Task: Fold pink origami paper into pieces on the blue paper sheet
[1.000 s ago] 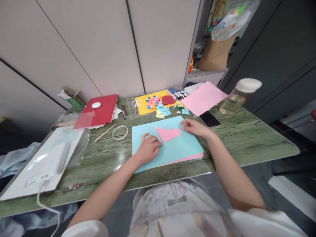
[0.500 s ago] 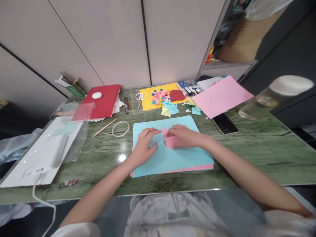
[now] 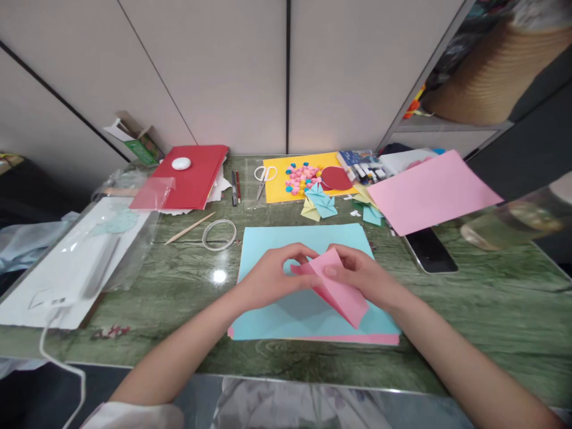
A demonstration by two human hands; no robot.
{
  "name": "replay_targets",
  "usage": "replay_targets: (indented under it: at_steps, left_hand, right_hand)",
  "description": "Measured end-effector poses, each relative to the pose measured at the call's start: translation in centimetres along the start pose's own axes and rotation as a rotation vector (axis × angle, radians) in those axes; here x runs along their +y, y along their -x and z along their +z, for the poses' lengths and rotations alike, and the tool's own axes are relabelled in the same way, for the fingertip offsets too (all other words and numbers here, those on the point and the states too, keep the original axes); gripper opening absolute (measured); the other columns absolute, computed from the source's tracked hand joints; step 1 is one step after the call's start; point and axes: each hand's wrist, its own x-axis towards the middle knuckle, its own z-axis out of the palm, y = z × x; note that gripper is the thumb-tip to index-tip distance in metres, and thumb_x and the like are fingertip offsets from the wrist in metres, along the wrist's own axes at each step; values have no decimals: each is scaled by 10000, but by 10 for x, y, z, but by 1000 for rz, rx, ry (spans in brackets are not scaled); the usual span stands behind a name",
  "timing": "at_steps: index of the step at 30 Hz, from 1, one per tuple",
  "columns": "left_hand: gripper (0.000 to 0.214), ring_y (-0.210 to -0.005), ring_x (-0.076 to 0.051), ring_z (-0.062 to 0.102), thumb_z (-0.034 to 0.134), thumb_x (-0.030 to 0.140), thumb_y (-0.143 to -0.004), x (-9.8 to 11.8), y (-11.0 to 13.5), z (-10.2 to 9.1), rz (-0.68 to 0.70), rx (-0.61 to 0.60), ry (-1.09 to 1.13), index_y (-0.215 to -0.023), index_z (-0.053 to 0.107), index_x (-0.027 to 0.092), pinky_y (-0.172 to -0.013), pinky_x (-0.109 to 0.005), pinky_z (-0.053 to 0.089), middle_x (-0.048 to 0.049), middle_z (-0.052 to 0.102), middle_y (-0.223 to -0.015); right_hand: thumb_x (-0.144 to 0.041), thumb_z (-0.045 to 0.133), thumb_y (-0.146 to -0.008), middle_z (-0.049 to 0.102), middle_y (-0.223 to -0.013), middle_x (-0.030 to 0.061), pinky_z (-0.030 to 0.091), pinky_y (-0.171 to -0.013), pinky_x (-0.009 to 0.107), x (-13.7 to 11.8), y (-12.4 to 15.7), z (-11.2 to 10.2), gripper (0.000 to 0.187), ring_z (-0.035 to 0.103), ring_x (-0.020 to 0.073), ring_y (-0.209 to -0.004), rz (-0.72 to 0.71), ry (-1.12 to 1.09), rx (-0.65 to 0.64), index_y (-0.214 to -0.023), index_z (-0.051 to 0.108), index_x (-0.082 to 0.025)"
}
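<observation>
- The green marbled tabletop (image 3: 491, 310) carries everything; the light blue sheet (image 3: 308, 235) lies flat at its near middle and serves as the landmark here.
- A large pink sheet (image 3: 431, 190) lies beyond the blue sheet's far right corner, partly over a dark phone (image 3: 429, 250).
- A red folder (image 3: 196, 173) sits beyond the blue sheet's far left corner, and a yellow sheet (image 3: 277, 185) with small coloured bits lies straight beyond its far edge.
- The left hand (image 3: 270, 277) is over the middle of the blue sheet, its grip pinched on the upper left corner of the pink piece (image 3: 342, 295).
- The right hand (image 3: 364, 277) is over the blue sheet's right half, its grip closed on the same piece with the thumb pressing the top face.
- The pink piece is a small paper, already creased into an angular, pointed shape. It is lifted off the blue sheet and tilted, low corner toward the near edge, with a shadow beneath.
- As I judge it, the step in hand is a fold worked in the air. A clean crease would call for matched edges and a firm press down against the blue sheet.
- A clear tape ring (image 3: 219, 234) and a wooden stick (image 3: 190, 228) lie just left of the blue sheet's far left corner.
</observation>
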Motion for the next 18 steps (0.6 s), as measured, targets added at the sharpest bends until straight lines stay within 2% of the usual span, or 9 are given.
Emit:
replay_targets:
  at_steps: [4, 6, 8, 11, 13, 15, 16, 18]
  left_hand:
    - [95, -836, -143, 577, 562, 175, -785, -16, -1, -6, -42, -35, 49, -858, 623, 166, -801, -267, 444, -4, 648, -861]
    - [217, -868, -143, 579, 518, 78, -743, -21, 0, -7, -42, -51, 12, -909, 620, 172, -832, -272, 444, -6, 650, -909]
    - [387, -971, -157, 569, 514, 50, -706, -24, 2, -6, -14, -75, -41, -1057, 586, 197, -899, -293, 434, -18, 628, -1061]
    - [682, -1189, -195, 464, 540, 82, -714, -32, 4, -3, 54, -82, -205, -1347, 350, 249, -1007, -349, 378, -62, 468, -1330]
    - [815, -1326, -226, 303, 540, 88, -733, -40, 5, 1, 86, -41, -406, -1433, 155, 246, -1069, -403, 299, -100, 304, -1452]
    - [799, -1395, -275, 109, 530, 87, -753, -48, 6, 5, 116, -24, -655, -1437, 149, 247, -1102, -478, 189, -96, 149, -1519]
    - [746, -1401, -286, 65, 512, 99, -783, -52, 7, 7, 125, -56, -750, -1430, 177, 261, -1103, -501, 157, -78, 126, -1528]
    - [564, -1399, -277, 99, 436, 165, -870, -56, 8, 8, 148, -172, -868, -1396, 272, 287, -1099, -505, 144, -48, 192, -1518]
  right_hand:
    - [-323, 626, -798, 492, -647, -59, 297, -494, 183, 15, -6, 0, 205, 432, 62, -546, 27, -93, -36, -805, 472, -189]
    - [-323, 626, -798, 519, -644, -55, 312, -505, 188, 19, -7, 1, 200, 449, 66, -546, 52, -80, -49, -827, 479, -191]
    - [-336, 624, -797, 529, -628, -56, 315, -507, 193, 20, -7, 2, 205, 452, 70, -535, 61, -44, -29, -832, 480, -195]
    - [-364, 616, -791, 533, -598, -63, 300, -492, 199, 22, -9, -1, 219, 446, 77, -506, 60, 30, 66, -838, 472, -205]
    - [-372, 613, -781, 556, -600, -59, 302, -492, 204, 25, -12, -8, 227, 461, 87, -505, 55, 101, 172, -844, 466, -210]
    - [-369, 606, -769, 585, -609, -49, 333, -512, 217, 29, -17, -18, 222, 495, 106, -524, 48, 191, 283, -843, 467, -213]
    - [-366, 608, -759, 576, -582, -53, 336, -505, 220, 31, -19, -23, 218, 497, 112, -512, 52, 257, 339, -833, 470, -215]
    - [-348, 610, -734, 554, -540, -60, 343, -490, 226, 33, -24, -34, 201, 500, 124, -499, 57, 356, 404, -814, 479, -218]
